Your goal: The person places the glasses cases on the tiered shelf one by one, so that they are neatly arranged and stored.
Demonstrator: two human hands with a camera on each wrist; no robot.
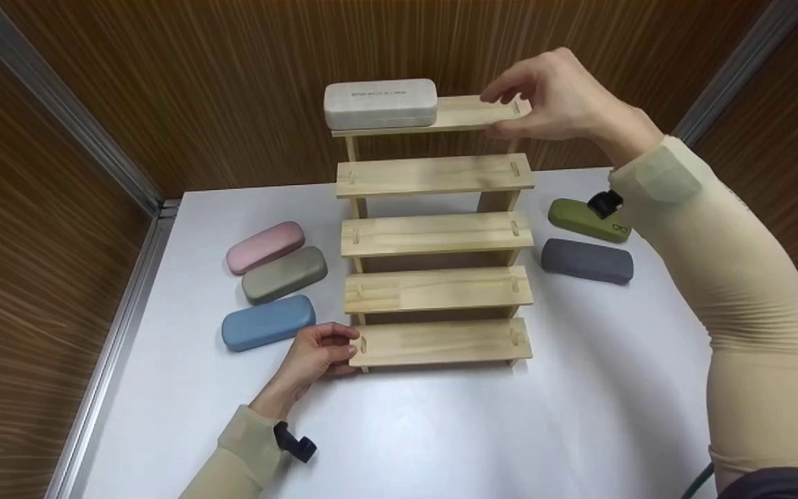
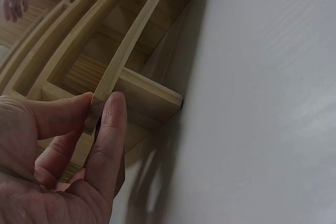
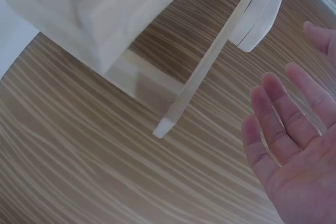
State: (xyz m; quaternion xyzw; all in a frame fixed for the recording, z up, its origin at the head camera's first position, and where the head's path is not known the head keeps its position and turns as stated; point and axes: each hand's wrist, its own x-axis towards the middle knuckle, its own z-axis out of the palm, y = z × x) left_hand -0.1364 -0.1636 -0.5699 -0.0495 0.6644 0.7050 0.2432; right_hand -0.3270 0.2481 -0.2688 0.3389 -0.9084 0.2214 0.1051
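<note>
A stepped wooden rack (image 1: 440,344) with several shelves stands on the white table. My left hand (image 1: 316,355) pinches the left end of its lowest shelf; in the left wrist view the thumb and fingers grip the board's edge (image 2: 137,32). On the left part of the top shelf lies a white glasses case (image 1: 380,111) with dark lettering. My right hand (image 1: 557,100) hovers by the right end of that shelf, thumb apart from the fingers, holding nothing. Its palm (image 3: 310,182) and spread fingers show in the right wrist view.
Left of the rack lie a pink case (image 1: 265,247), a grey-green case (image 1: 285,274) and a blue case (image 1: 269,323). To its right are an olive case (image 1: 572,216) and a dark grey case (image 1: 587,261). Wood-grain panels (image 1: 233,90) enclose the table's back and sides.
</note>
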